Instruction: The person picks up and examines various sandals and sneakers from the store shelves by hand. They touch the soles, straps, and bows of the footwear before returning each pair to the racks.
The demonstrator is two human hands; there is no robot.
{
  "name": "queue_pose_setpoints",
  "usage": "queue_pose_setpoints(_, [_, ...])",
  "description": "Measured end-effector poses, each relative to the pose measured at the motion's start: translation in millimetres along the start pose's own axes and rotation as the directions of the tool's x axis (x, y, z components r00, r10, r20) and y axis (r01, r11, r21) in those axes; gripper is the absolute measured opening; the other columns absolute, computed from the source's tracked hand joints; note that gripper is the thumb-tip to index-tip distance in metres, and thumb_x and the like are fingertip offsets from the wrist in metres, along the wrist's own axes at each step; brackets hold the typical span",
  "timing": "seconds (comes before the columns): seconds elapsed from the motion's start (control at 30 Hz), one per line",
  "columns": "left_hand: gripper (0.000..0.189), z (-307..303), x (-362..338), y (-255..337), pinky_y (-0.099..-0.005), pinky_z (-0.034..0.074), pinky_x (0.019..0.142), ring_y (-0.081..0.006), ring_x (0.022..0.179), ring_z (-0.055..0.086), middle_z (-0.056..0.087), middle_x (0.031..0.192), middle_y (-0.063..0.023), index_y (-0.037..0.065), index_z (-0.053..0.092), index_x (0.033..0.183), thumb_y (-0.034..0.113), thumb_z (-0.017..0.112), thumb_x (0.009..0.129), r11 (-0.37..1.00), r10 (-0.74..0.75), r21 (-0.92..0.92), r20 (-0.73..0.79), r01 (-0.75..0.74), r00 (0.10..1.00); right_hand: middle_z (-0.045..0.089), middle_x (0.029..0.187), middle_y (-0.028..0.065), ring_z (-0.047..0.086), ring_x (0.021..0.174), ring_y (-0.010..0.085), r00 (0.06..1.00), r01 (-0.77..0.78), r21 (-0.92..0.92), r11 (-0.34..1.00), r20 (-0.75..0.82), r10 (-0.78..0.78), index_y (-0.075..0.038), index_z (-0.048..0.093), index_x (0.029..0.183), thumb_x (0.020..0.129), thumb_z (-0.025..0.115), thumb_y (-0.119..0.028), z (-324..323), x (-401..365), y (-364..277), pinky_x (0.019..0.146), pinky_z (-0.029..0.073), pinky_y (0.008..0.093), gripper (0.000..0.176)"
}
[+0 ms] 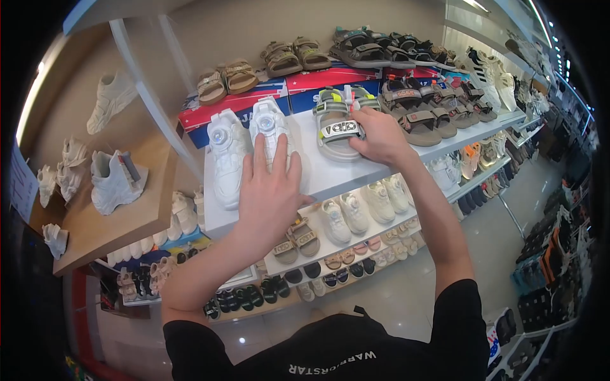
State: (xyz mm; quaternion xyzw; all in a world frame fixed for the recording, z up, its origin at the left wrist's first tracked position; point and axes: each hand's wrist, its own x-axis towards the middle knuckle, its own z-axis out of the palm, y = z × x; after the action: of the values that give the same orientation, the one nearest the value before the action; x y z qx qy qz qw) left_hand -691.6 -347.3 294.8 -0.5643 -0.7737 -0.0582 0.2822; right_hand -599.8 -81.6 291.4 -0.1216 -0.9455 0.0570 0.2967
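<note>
On the top white shelf, a pair of white sneakers with round dials stands side by side; the left sneaker (pixel 227 155) is in full view and the right sneaker (pixel 270 117) is partly covered by my left hand (pixel 270 193). Its fingers are spread and lie over the right sneaker. To the right, my right hand (pixel 383 136) is closed on a grey sandal (pixel 337 130) with yellow-green trim and a lettered strap. The second sandal (pixel 364 96) of that pair shows behind my fingers, mostly hidden.
Brown sandals (pixel 413 105) stand right of my right hand. Red and blue shoe boxes (pixel 254 101) at the back carry more sandals. Lower shelves hold white sneakers (pixel 343 217) and other footwear. A wooden shelf (pixel 136 213) with white shoes juts out at left.
</note>
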Motion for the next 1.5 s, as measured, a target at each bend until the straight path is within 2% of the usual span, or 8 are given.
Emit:
queue_pose_setpoints(0.3, [0.063, 27.1, -45.4, 42.0, -0.0539, 0.042, 0.105, -0.0484, 0.13, 0.047, 0.049, 0.141, -0.0266, 0.0, 0.057, 0.128, 0.019, 0.082, 0.073, 0.727, 0.323, -0.563, -0.224, -0.393, 0.92, 0.066, 0.092, 0.0117, 0.066, 0.083, 0.0344, 0.97, 0.113, 0.027, 0.993, -0.22, -0.104, -0.005, 0.067, 0.093, 0.069, 0.071, -0.021, 21.3, 0.2, 13.5, 0.074, 0.053, 0.0434, 0.029])
queue_pose_setpoints(0.37, [0.066, 59.5, -61.5, 56.4, -0.0513, 0.046, 0.103, -0.0489, 0.124, 0.052, 0.052, 0.136, -0.0279, 0.0, 0.054, 0.132, 0.019, 0.081, 0.075, 0.529, 0.43, -0.825, 0.058, -0.199, 0.901, 0.066, 0.091, 0.0114, 0.066, 0.082, 0.0341, 0.971, 0.115, 0.048, 0.992, -0.214, -0.103, -0.005, 0.066, 0.092, 0.068, 0.072, -0.019, 19.1, -1.6, 13.3, 0.073, 0.053, 0.0427, 0.028])
queue_pose_setpoints(0.47, [0.071, 126.8, -73.9, 71.4, -0.0505, 0.044, 0.106, -0.0493, 0.129, 0.048, 0.05, 0.136, -0.0294, 0.001, 0.049, 0.138, 0.022, 0.081, 0.077, 0.579, 0.374, -0.813, 0.336, 0.066, 0.865, 0.066, 0.088, 0.0106, 0.066, 0.079, 0.0331, 0.961, 0.139, 0.135, 0.981, -0.257, -0.101, -0.005, 0.065, 0.09, 0.066, 0.073, -0.016, 20.6, -2.1, 12.8, 0.07, 0.052, 0.0408, 0.027])
queue_pose_setpoints(0.6, [0.074, 204.1, -76.8, 92.8, -0.0565, 0.038, 0.107, -0.0495, 0.133, 0.041, 0.046, 0.134, -0.0314, -0.001, 0.045, 0.139, 0.024, 0.08, 0.079, 0.937, 0.081, -0.328, 0.533, 0.117, 0.842, 0.065, 0.086, 0.0095, 0.065, 0.077, 0.0315, 0.9, 0.335, 0.203, 0.92, -0.359, -0.248, -0.005, 0.064, 0.089, 0.064, 0.074, -0.015, 20.1, -7.4, 16.5, 0.068, 0.052, 0.0387, 0.028])
queue_pose_setpoints(0.8, [0.084, 302.0, -25.9, 97.2, -0.0658, 0.024, 0.114, -0.0548, 0.139, 0.031, 0.037, 0.147, -0.034, 0.006, 0.031, 0.152, 0.037, 0.072, 0.085, 0.812, 0.148, -0.56, 0.474, 0.167, 0.868, 0.063, 0.085, 0.0105, 0.064, 0.071, 0.0273, 0.783, 0.541, 0.275, 0.795, -0.509, -0.357, -0.004, 0.061, 0.084, 0.062, 0.073, -0.013, -6.5, -45.5, 11.6, 0.062, 0.051, 0.0345, 0.027])
queue_pose_setpoints(1.0, [0.083, 279.5, 20.8, 128.7, -0.0696, 0.019, 0.114, -0.0532, 0.14, 0.032, 0.038, 0.147, -0.0345, 0.014, 0.031, 0.154, 0.041, 0.07, 0.086, 0.874, -0.009, -0.353, 0.673, 0.332, 0.739, 0.061, 0.079, 0.0035, 0.064, 0.065, 0.0193, 0.758, 0.609, 0.222, 0.761, -0.445, -0.477, -0.009, 0.065, 0.078, 0.069, 0.064, -0.022, -48.8, -178.7, 31.6, 0.059, 0.051, 0.0343, 0.016])
queue_pose_setpoints(1.23, [0.083, 344.0, 56.4, 137.2, -0.0718, 0.018, 0.111, -0.0448, 0.135, 0.043, 0.051, 0.138, -0.0309, 0.029, 0.039, 0.149, 0.047, 0.076, 0.077, 0.871, -0.103, -0.22, 0.792, 0.439, 0.601, 0.063, 0.082, 0.0073, 0.063, 0.065, 0.0258, 0.988, 0.141, 0.505, 0.851, -0.124, -0.09, -0.007, 0.063, 0.079, 0.059, 0.074, -0.016, 5.6, -286.1, 127.2, 0.059, 0.05, 0.0356, 0.025])
queue_pose_setpoints(1.5, [0.085, 346.3, 67.4, 140.2, -0.0719, 0.027, 0.105, -0.0363, 0.131, 0.052, 0.059, 0.136, -0.0164, 0.014, 0.043, 0.146, 0.052, 0.076, 0.077, 0.836, -0.211, -0.065, 0.879, 0.545, 0.428, 0.061, 0.083, 0.0117, 0.063, 0.068, 0.0305, 0.927, -0.317, 0.633, 0.707, 0.05, 0.371, -0.003, 0.061, 0.081, 0.062, 0.072, -0.01, 63.1, -368.2, 165.2, 0.06, 0.05, 0.0366, 0.023])
